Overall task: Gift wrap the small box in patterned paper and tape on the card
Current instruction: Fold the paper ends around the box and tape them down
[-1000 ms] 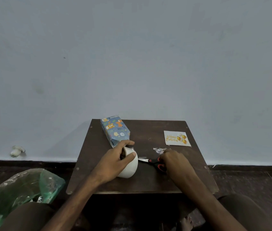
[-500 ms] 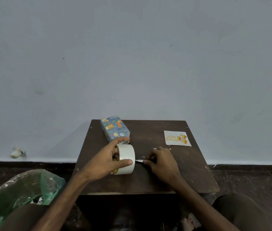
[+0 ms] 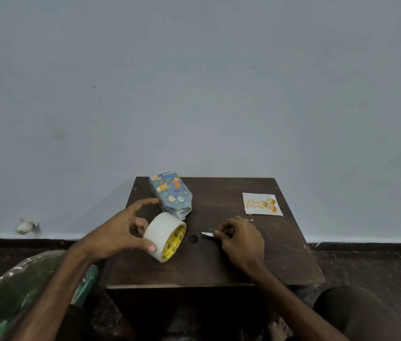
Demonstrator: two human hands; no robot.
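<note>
The small box (image 3: 171,195), wrapped in blue animal-print paper, lies at the back left of the dark wooden table (image 3: 280,262). Its near end fold looks loose. A white "Happy Birthday" card (image 3: 261,203) with gold balloons lies flat at the back right. My left hand (image 3: 118,232) grips a roll of clear tape (image 3: 166,236) with a yellow core, tilted just in front of the box. My right hand (image 3: 240,238) is curled over the scissors (image 3: 207,234); only a silver blade tip shows, pointing left.
A green plastic bag (image 3: 19,291) sits on the floor at the lower left. A small white object (image 3: 26,225) lies by the wall base. The wall stands right behind the table. My knee (image 3: 357,313) is at the lower right.
My left hand has turned the tape roll so its yellow core faces me and drawn it slightly left. My right hand has closed over the scissors, hiding the red handles.
</note>
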